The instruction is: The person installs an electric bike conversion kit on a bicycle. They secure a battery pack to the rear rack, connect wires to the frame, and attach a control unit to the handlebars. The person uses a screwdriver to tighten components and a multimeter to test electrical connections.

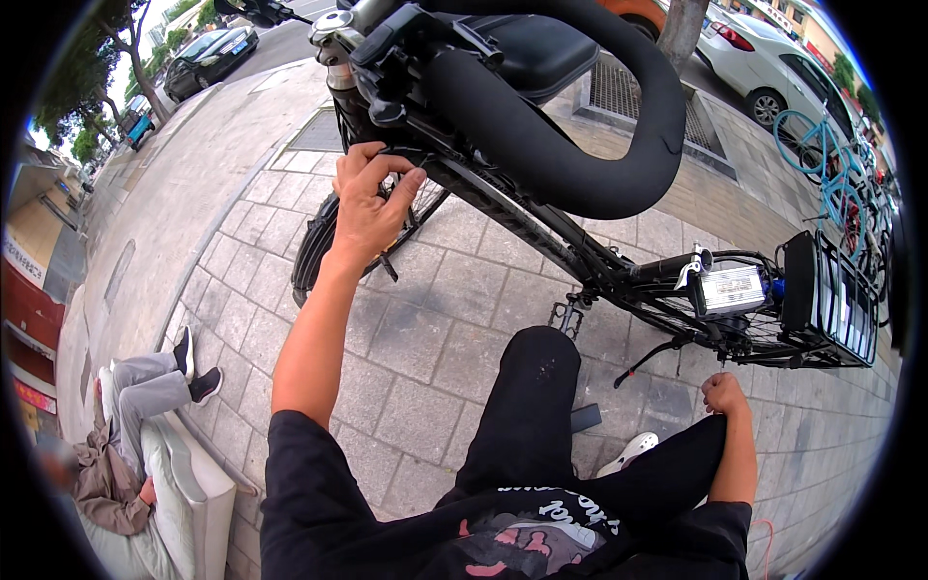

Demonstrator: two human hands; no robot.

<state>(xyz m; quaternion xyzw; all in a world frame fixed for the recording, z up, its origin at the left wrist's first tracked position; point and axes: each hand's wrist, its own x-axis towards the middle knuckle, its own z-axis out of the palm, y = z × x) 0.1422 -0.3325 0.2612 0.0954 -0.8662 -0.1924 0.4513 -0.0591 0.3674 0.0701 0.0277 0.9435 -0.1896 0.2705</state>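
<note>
One person [121,454] sits on a pale sofa [208,483], well left of and below the left hand [372,198]. That hand's fingers bend at the front of the black bicycle [512,227], thumb and forefinger close together; whether they clamp anything, I cannot tell. The padded handlebar [522,145] loops to its right. The right hand [725,393] curls below a silver box [732,293], its grip likewise unclear.
</note>
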